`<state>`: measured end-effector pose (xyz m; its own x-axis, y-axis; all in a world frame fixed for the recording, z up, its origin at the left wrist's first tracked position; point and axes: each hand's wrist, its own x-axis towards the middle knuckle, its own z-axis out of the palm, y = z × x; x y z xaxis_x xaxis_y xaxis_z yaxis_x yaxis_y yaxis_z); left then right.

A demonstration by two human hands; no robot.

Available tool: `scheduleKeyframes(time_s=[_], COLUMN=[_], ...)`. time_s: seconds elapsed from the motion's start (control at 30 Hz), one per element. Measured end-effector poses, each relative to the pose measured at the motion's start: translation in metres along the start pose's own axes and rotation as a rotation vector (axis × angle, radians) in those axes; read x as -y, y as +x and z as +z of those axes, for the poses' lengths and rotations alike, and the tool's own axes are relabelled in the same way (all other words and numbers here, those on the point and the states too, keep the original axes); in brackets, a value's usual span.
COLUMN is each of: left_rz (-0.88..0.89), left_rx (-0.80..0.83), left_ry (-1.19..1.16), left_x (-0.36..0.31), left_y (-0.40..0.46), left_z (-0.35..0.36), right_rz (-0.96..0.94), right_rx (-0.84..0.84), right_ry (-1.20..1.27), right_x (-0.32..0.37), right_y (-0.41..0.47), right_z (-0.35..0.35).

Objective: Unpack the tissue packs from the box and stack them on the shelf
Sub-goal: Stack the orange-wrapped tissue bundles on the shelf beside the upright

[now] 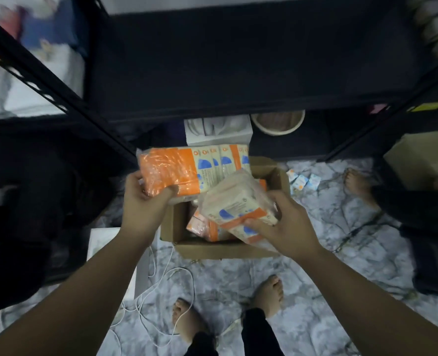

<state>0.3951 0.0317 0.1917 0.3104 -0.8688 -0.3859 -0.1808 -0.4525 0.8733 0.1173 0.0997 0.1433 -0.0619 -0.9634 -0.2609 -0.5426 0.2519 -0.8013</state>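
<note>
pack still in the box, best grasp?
Grip the orange pack across its narrow end, coming straight down through the open box top. It leans against the near wall with its upper end exposed; the walls block side approaches, and the right hand holds another pack just above.

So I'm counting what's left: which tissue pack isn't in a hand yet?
The tissue pack lying in the box; the other two are held, one per hand.

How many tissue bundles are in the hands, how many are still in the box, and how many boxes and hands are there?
Bundles held: 2, one in the left hand, one in the right hand
Bundles visible in the cardboard box: at least 1
Cardboard boxes: 1
Hands: 2
Total: 6
</note>
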Motion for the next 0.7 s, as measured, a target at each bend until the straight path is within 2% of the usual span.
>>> scheduleKeyframes(time_s=[0.3,0.5,0.7], left_rz=[0.227,0.367,0.472], left_rx=[-0.016,-0.007,0.078], left_ry=[-0.040,-0.124,-0.170], left_x=[-0.151,-0.209,-0.261], left_y=[-0.106,-0.155,-0.171], left_z=[-0.015,-0.021,-0.028], right_rz=[-0.010,-0.039,-0.092], right_rx=[-0.131,-0.248,-0.394], right_ry=[0.125,0.221,0.365], right_x=[0.109,0.146,0.191], right_y=[-0.074,-0.112,-0.121], right_z=[-0.127,-0.184,-0.225])
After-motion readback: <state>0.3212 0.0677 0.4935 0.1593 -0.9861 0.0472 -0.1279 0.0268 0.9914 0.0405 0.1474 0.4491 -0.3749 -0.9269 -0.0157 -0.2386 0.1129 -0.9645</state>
